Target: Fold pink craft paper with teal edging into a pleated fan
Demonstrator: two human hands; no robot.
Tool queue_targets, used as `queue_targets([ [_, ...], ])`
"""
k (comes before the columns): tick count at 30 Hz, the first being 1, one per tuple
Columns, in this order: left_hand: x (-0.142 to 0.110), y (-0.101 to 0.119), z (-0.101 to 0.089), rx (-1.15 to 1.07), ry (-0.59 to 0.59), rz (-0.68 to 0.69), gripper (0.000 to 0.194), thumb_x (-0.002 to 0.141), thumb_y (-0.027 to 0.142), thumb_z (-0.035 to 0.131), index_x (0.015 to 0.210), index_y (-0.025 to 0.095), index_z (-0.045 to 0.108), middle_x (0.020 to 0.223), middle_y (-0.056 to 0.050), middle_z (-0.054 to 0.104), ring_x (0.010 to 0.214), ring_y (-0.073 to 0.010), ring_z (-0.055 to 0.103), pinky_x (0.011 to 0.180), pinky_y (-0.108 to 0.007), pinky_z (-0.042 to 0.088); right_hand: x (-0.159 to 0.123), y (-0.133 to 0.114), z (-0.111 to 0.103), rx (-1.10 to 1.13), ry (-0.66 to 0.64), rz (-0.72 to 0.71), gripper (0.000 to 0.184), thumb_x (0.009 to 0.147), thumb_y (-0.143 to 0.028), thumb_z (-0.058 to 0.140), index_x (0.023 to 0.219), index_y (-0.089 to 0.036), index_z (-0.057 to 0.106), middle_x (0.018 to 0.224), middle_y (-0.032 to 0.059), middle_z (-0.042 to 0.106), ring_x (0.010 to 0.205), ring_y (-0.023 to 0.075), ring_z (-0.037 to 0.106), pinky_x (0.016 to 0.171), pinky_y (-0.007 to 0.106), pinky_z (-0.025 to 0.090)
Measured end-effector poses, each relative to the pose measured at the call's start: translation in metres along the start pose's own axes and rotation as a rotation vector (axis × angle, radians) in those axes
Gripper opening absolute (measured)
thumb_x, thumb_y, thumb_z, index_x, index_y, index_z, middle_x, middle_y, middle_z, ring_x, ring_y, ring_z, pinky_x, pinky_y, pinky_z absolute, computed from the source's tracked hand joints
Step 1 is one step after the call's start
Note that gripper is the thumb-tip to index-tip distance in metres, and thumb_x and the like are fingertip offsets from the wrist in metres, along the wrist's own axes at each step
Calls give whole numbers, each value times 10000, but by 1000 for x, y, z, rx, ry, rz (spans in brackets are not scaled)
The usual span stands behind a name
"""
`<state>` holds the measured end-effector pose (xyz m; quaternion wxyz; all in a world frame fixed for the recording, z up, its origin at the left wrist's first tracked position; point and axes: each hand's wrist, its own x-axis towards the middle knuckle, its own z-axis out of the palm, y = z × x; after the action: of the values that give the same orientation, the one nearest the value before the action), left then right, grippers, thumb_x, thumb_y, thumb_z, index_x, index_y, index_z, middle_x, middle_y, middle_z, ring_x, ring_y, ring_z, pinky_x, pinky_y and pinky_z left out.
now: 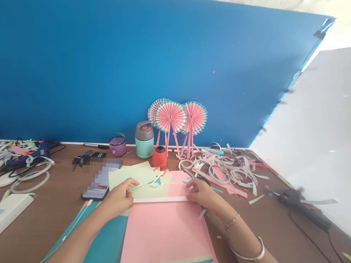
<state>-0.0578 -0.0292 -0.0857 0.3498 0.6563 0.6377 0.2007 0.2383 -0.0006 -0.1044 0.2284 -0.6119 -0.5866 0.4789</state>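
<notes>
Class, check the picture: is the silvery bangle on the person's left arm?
No, the silvery bangle is on the right forearm, behind the right hand at the white strip.

A pink paper sheet [164, 231] lies flat in the lower middle of the view, its near end crossed by adjoining pale-yellow and blue bands, slightly slanted. A narrow, straight white strip [161, 200] stretches across the sheet's far end, almost level.

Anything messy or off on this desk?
Yes: the white paper strips beyond the right hand lie in a loose, curled tangle, which looks untidy beside the upright pink paper fans. No spill is visible.
</notes>
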Motion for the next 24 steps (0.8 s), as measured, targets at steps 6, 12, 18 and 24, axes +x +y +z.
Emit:
queue_targets([
  [6,-2,0,2,156,24,14,460,660,69,426,1076,247,511,667,48,512,608,-129,513,523,-199,329,-5,-7,2,-47,-5,11,309,629,-60,532,912,-167,471,572,-42,555,514,114,542,453,197,349],
  [12,-5,1,3,210,21,7,458,687,80,417,1100,261,496,677,44,511,624,-137,510,535,-207,321,-9,-13,3,-31,7,37,275,647,-62,516,896,-176,496,580,-49,518,561,113,550,496,198,345],
  [18,-9,11,2,220,6,-58,458,698,88,416,1114,265,490,681,33,519,645,-157,523,533,-220,310,-9,-14,5,-59,6,32,288,637,-40,499,888,-180,478,564,-57,483,552,115,508,490,206,342],
  [24,-10,12,3,215,5,-86,468,692,73,424,1107,279,494,644,40,521,616,-161,519,527,-225,295,-7,-7,4,-77,-1,25,284,650,-63,498,905,-188,482,572,-58,490,563,117,500,503,212,336],
])
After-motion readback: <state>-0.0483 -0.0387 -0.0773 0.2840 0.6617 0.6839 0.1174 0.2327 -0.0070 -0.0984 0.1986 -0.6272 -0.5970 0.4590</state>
